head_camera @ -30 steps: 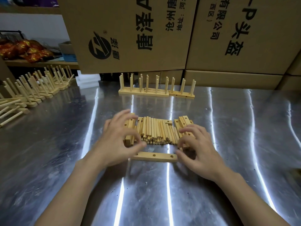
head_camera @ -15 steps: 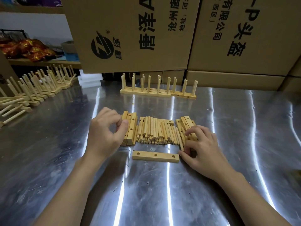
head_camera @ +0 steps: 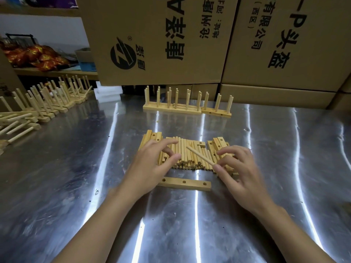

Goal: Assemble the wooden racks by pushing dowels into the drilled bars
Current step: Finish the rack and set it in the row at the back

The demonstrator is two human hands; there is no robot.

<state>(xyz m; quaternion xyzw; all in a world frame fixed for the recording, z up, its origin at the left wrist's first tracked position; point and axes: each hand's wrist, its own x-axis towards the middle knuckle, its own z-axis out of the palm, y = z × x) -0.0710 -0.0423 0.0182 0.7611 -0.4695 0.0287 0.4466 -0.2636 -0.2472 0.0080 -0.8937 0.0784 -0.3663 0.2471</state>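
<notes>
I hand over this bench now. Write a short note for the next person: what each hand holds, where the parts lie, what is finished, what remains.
Left hand: open, fingers on the dowel pile, gripping nothing.
Right hand: pinches one dowel, raised above the pile.
Drilled bar: flat on the steel table, nearer than the pile, three holes empty.
Spare bars: stacked at both ends of the pile.
Done: finished racks at the back, more at far left.
Left: fill this bar, then the spare bars.

Printed cardboard boxes (head_camera: pixel 161 40) are stacked along the back of the shiny steel bench (head_camera: pixel 72 168). Off left, a shelf (head_camera: pixel 57 73) holds red-and-gold foil packets (head_camera: pixel 38 56), with white foam pieces (head_camera: pixel 108 93) just below.
</notes>
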